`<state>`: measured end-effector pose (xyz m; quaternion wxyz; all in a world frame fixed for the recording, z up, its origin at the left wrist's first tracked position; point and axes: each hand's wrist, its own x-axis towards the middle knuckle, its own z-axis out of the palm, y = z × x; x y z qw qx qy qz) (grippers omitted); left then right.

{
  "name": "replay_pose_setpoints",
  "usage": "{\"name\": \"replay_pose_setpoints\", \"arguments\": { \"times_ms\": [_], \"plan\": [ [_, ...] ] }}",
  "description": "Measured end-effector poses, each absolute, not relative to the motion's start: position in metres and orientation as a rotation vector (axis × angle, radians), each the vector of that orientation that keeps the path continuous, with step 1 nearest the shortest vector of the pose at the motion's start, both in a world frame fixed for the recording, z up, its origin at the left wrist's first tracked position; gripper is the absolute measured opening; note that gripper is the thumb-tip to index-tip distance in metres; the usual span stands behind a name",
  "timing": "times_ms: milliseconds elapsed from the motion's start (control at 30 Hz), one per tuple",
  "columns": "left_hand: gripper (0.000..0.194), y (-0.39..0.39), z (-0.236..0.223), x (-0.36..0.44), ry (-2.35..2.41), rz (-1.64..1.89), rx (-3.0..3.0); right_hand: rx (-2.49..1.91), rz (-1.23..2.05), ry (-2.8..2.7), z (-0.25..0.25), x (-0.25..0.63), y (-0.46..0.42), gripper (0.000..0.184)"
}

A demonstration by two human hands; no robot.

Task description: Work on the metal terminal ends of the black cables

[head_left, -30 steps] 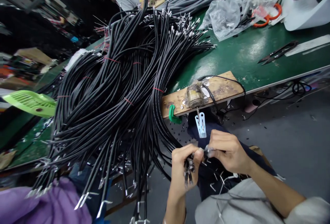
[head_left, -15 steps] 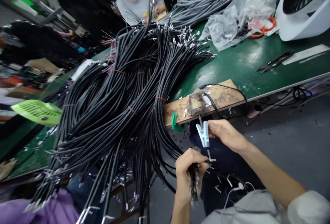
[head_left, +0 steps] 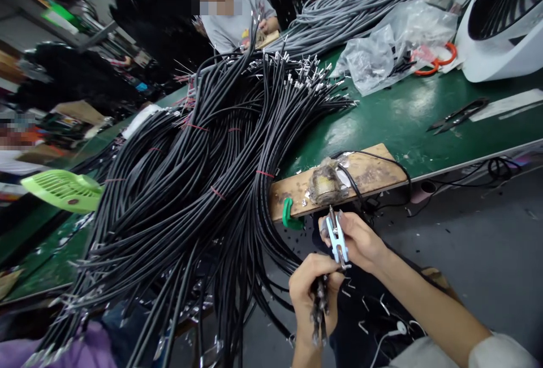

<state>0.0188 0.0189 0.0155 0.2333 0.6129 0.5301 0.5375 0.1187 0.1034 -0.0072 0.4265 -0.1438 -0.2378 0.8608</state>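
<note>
My left hand (head_left: 307,277) is closed around a bunch of black cables (head_left: 319,308), whose dark, ragged ends hang below the fist. My right hand (head_left: 358,238) grips a light blue clothes peg (head_left: 337,241), fingers on both sides of it. The peg's lower end sits right by a thin silvery wire end beside my left fingers; whether it clamps that wire I cannot tell. Just above the peg, a thin metal tip (head_left: 331,210) points down from a taped, yellowish lump (head_left: 326,184) on a wooden board (head_left: 373,164).
A large heap of tied black cables (head_left: 203,187) covers the left and middle. A green clamp (head_left: 288,214) is at the board's edge. Snips (head_left: 458,115), orange-handled scissors (head_left: 436,65), a plastic bag (head_left: 373,57) and a white fan (head_left: 487,46) occupy the right. A co-worker (head_left: 237,17) sits opposite.
My right hand has brought the peg down toward my left hand, and its fingers now surround the peg. My left hand keeps its hold on the cables. The whole view has shifted slightly.
</note>
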Motion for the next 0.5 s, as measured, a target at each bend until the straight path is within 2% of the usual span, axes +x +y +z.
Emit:
{"name": "replay_pose_setpoints", "arguments": {
  "times_ms": [167,300,500],
  "plan": [
    [0.013,0.019,0.022,0.019,1.482,1.390,1.631,-0.356,2.228,-0.584,-0.004,0.121,0.103,0.050],
    [0.017,0.016,0.022,0.017,1.457,1.381,1.619,-0.421,2.276,-0.554,-0.024,0.132,0.102,0.054],
    [0.017,0.010,0.024,0.012,1.359,1.357,1.723,-0.755,1.956,-0.925,-0.042,0.170,0.088,0.028]
  ]
}}
